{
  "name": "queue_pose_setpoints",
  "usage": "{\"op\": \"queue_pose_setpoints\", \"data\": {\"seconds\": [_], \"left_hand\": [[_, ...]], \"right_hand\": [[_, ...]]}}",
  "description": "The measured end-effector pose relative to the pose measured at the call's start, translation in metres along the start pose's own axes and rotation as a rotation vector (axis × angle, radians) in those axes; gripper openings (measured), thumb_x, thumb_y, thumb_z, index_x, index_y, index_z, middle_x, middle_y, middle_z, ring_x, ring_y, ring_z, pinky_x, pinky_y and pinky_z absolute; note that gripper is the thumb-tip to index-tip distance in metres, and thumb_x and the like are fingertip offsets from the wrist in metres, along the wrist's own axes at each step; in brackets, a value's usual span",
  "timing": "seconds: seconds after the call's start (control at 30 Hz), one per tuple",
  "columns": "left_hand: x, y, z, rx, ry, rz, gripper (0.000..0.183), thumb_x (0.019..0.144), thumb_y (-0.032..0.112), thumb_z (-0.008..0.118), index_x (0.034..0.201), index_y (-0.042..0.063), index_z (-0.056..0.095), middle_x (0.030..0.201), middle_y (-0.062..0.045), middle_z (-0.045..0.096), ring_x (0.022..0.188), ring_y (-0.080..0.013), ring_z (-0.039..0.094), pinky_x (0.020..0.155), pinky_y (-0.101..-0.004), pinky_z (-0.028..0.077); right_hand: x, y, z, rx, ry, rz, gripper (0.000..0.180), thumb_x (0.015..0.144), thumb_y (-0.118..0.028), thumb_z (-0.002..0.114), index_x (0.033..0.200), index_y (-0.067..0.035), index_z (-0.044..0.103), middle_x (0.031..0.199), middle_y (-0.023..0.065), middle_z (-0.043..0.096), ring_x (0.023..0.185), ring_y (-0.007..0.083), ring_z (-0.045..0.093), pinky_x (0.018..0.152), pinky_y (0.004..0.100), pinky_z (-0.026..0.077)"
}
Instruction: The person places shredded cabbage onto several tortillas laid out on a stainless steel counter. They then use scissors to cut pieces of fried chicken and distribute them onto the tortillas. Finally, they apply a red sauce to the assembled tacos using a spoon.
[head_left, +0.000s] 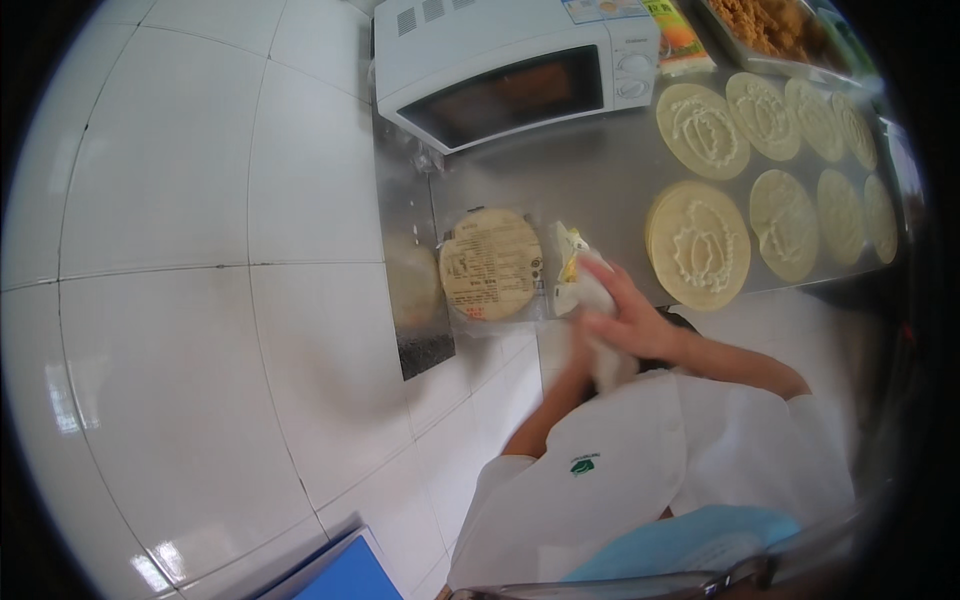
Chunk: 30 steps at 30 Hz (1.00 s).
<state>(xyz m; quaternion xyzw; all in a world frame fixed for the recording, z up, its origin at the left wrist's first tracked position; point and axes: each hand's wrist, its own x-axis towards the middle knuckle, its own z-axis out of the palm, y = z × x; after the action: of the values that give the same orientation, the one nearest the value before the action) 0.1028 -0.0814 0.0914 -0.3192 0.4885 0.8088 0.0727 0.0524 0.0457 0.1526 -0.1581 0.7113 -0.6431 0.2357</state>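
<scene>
A soft white sauce pouch (600, 296) with yellow print is in both my hands, close to the front of my body. My right hand (626, 307) wraps its upper part, thumb and fingers spread around it. Lower down and blurred, my left hand (585, 341) grips the pouch too, partly hidden by the right. Just left of them lies a pack of flatbreads (491, 264) in printed clear plastic. To the right, a stack of round flatbreads (701, 247) has squiggled white sauce on top. Another sauced flatbread (703, 131) lies behind it.
A stainless steel table (585, 169) carries everything. At its back stands a white microwave oven (517, 60). More flatbreads (784, 225) lie in two rows on the right. A metal tray (739, 56) of brown shredded food sits at the back right, beside a colourful packet (679, 37).
</scene>
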Motion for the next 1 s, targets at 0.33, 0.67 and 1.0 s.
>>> {"op": "queue_pose_setpoints", "data": {"seconds": [0.33,0.67,1.0], "left_hand": [[-0.02,0.003,0.056,-0.329,-0.602,-0.542,0.046,0.095,0.037,0.038,0.126,0.004,0.047,0.122,-0.011,0.055,0.112,-0.0232,0.053,0.097,-0.0394,0.041],[-0.089,-0.087,0.101,-0.047,-0.783,-0.908,0.068,0.092,0.059,0.03,0.135,0.007,0.036,0.132,-0.011,0.047,0.117,-0.0283,0.048,0.098,-0.0419,0.039],[-0.209,-0.207,0.127,1.211,-1.293,0.109,0.059,0.098,0.045,0.029,0.112,-0.005,0.057,0.107,-0.016,0.061,0.101,-0.0231,0.057,0.087,-0.0333,0.043]], "right_hand": [[-0.037,0.043,-0.049,1.122,0.258,0.285,0.052,0.095,-0.048,0.037,0.121,-0.006,0.052,0.108,0.0052,0.06,0.096,0.0151,0.056,0.087,0.0295,0.045],[-0.232,0.099,-0.067,0.901,0.75,0.471,0.056,0.085,-0.029,0.06,0.132,-0.004,0.041,0.116,0.0096,0.054,0.105,0.0164,0.052,0.086,0.032,0.046],[-0.431,0.106,0.018,0.293,1.183,0.078,0.07,0.074,-0.03,0.076,0.128,-0.002,0.041,0.123,0.0145,0.045,0.109,0.0224,0.049,0.092,0.0357,0.044]]}}
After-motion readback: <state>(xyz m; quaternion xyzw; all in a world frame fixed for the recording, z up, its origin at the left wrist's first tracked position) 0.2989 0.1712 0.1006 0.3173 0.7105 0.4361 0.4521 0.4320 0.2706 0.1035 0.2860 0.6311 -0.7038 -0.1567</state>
